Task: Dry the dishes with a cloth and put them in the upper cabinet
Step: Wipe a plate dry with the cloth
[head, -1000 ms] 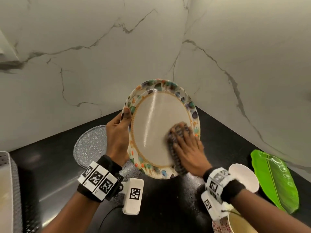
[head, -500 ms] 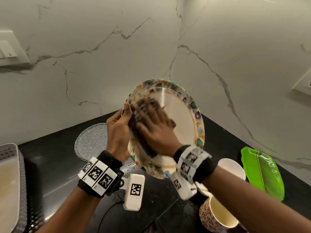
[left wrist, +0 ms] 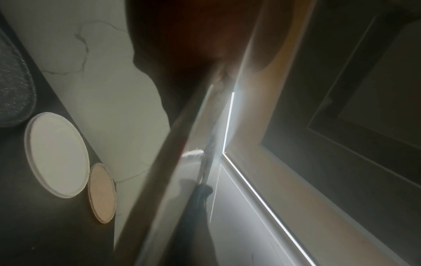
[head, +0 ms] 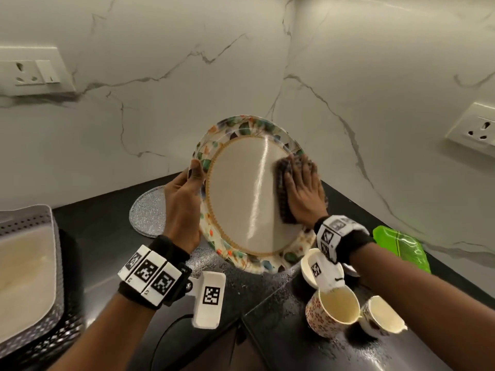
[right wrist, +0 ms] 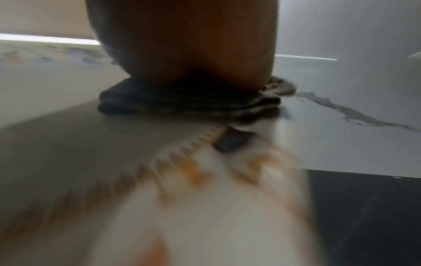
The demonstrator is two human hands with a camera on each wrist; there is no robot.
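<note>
Head view: plate [head: 241,194] held up on edge over the counter [head: 107,236], face toward the person. Left hand [head: 183,207] grips its left rim, thumb on the front. Right hand [head: 302,194] lies flat, fingers straight, pressing the cloth [head: 284,194] against the right side of the face. To dry it well: overlapping passes across the centre, then run round the patterned rim, then the back. The left hand has to brace against the push, since only one edge is held. Room is tight below: three cups [head: 334,309] stand just under the right wrist, green tray [head: 401,250] beyond, silver mat [head: 147,212] behind the left hand, rack [head: 32,263] far left. Both walls are near.

Left wrist: plate [left wrist: 182,162] seen edge-on; fingers too dark to tell. Two lids [left wrist: 56,154] lie on the counter by the wall.

Right wrist: palm [right wrist: 182,45] on the folded cloth [right wrist: 189,100], plate rim [right wrist: 205,171] blurred. Cabinet isn't visible, so clearance upward is unknown.
</note>
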